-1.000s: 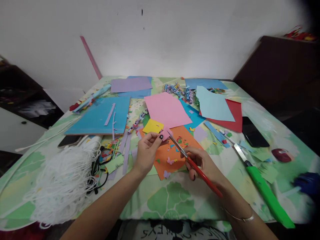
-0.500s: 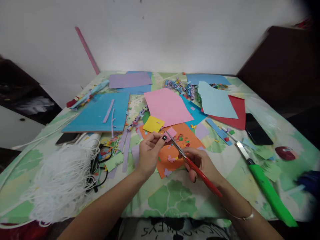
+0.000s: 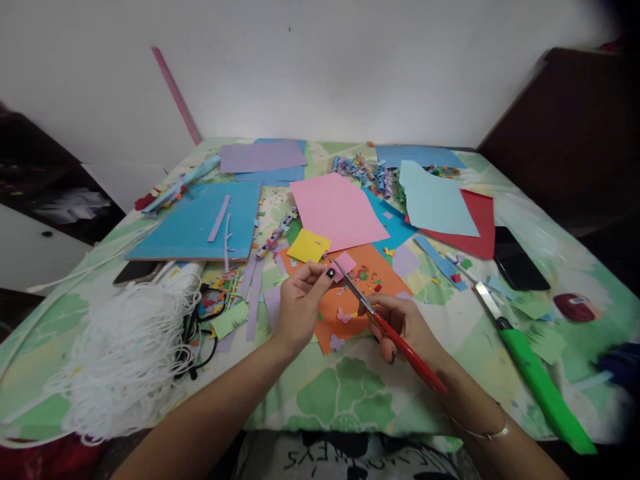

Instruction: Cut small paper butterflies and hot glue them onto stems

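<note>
Between thumb and fingers, my left hand (image 3: 303, 303) pinches a small piece of pink paper (image 3: 345, 262). My right hand (image 3: 400, 323) is wrapped round the red handles of a pair of scissors (image 3: 413, 359), whose blades point up and left to the pink piece. Below both hands lies an orange paper sheet (image 3: 343, 313) strewn with tiny coloured scraps and small butterfly cut-outs (image 3: 344, 315). A yellow paper piece (image 3: 309, 246) rests just beyond my left hand, and a large pink sheet (image 3: 340, 212) lies further back.
On the left are a blue folder-like board (image 3: 200, 220) and a heap of white cord (image 3: 130, 360). A green-handled knife (image 3: 535, 380), a black phone (image 3: 520, 259) and a red computer mouse (image 3: 574, 307) lie on the right. Curled paper strips (image 3: 365, 173) sit toward the wall.
The view has shifted very slightly. Both hands keep nearly the same place, with the scissors still at the small pink paper piece.
</note>
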The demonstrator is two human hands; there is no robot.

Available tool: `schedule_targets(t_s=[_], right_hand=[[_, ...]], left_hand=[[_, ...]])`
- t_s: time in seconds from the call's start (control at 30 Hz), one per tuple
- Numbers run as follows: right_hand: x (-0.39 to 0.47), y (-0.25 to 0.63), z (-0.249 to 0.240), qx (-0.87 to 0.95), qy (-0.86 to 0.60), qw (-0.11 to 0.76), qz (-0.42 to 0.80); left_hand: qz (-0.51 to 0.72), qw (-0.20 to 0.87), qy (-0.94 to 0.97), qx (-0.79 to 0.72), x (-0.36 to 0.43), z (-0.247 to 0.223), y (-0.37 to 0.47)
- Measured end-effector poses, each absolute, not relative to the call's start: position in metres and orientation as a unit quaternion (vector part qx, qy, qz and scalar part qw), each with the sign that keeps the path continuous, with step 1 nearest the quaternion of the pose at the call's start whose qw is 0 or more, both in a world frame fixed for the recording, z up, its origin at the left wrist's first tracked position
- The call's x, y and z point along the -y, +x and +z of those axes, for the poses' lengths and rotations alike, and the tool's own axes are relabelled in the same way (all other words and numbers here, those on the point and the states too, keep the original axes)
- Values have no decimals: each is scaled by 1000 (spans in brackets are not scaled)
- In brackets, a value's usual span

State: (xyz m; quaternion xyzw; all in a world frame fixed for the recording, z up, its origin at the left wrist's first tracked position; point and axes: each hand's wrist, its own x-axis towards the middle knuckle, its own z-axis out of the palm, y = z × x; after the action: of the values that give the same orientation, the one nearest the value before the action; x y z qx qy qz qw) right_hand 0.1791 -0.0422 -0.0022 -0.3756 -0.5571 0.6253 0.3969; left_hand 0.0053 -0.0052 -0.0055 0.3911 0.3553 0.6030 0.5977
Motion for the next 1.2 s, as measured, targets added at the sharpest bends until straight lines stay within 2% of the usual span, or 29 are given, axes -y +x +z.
schedule_targets(t_s=[1.2], right_hand=[[42,175,-1,541,-407,399,618]], left_hand=[[604,592,385,-370,6,-6,7]])
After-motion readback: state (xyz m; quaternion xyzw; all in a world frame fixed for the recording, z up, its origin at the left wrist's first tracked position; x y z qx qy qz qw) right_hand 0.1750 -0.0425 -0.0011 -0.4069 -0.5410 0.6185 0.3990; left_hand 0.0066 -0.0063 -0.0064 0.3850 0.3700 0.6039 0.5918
